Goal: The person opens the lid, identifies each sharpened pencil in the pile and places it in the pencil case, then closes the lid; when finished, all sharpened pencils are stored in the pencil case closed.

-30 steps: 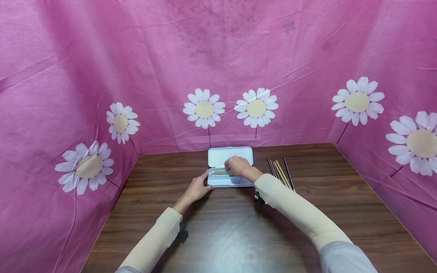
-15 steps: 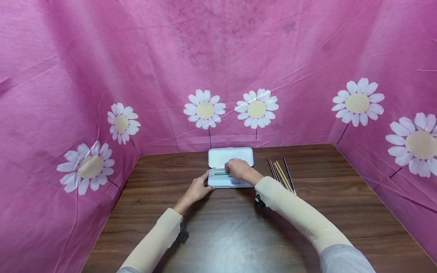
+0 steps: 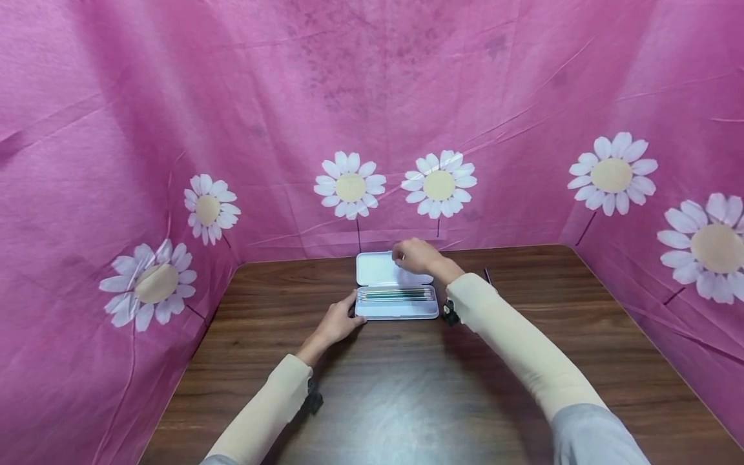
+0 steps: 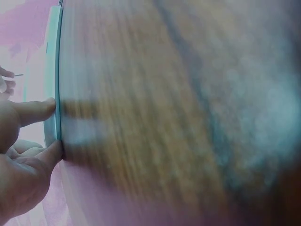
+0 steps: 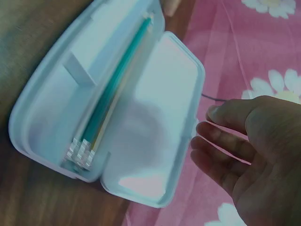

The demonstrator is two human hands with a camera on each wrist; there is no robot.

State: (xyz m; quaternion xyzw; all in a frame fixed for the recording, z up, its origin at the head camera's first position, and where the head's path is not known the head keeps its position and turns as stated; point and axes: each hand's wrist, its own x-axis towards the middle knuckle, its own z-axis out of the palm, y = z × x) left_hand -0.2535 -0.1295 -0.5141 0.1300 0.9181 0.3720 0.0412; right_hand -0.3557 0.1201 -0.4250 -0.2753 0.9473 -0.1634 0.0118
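A white pencil case (image 3: 407, 311) lies on the table with its lid (image 5: 160, 94) hinged back. Several pencils (image 3: 395, 295), mostly green, lie lengthwise in its rear compartment; pale ends show close up in the right wrist view. A short divider (image 5: 77, 70) splits the front compartment. My left hand (image 3: 337, 323) holds the case at its left end, thumb by the front corner; the left wrist view has thumb and finger at the edge. My right hand (image 3: 417, 255), fingers loosely bent and holding nothing, hovers over the raised lid's right part.
On the wooden table (image 3: 372, 387), the tip of a dark pencil (image 3: 487, 276) shows beyond the right sleeve, which covers the area where other pencils lay. A pink cloth (image 3: 279, 129) with daisies encloses the back and sides.
My right hand has risen out of the case, back and to the right over the lid, uncovering the pencils inside. The right forearm now hides most of the loose pencils. The left hand stays put.
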